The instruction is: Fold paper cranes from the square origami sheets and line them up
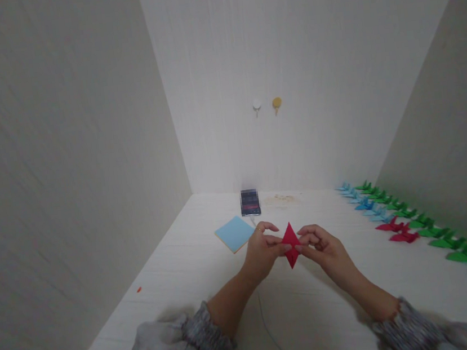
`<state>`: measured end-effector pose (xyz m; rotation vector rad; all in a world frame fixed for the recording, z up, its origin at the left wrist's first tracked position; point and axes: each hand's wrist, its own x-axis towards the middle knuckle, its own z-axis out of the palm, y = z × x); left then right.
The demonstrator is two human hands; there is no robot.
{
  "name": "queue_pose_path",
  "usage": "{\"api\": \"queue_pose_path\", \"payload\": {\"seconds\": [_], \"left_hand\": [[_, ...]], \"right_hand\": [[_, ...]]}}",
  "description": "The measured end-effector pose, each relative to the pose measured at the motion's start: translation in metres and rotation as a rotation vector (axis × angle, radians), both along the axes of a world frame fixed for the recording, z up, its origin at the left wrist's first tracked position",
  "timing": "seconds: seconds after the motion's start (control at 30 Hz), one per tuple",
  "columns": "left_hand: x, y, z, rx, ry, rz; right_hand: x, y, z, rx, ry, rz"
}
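A red piece of origami paper (290, 232), folded into a narrow diamond, is held up above the white table between both hands. My left hand (263, 252) pinches its left side, the thumb lying on the front near the middle. From the right, my right hand (324, 252) grips the other side in the same way, thumb on the front and fingers bent behind. The thumbs almost meet at the centre of the diamond. Its upper and lower points stick out free of the fingers.
A stack of light blue paper squares (235, 233) lies left of my hands. Behind it a phone (249, 202) leans near the wall, its cable (265, 319) running toward me. Green paper cranes (422, 222), red cranes (403, 236) and blue cranes (363, 204) line the right side. An orange scrap (139, 289) lies left.
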<state>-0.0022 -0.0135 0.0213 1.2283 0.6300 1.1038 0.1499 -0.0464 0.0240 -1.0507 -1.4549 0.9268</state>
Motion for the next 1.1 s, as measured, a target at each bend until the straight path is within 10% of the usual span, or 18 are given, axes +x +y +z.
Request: {"api": "queue_pose_path", "payload": {"seconds": [1.1], "left_hand": [[-0.0013,-0.0001,-0.0035,0.06,0.04,-0.008]], "right_hand": [[-0.0076,0.0015,-0.0047,-0.136,0.283,0.156]]}}
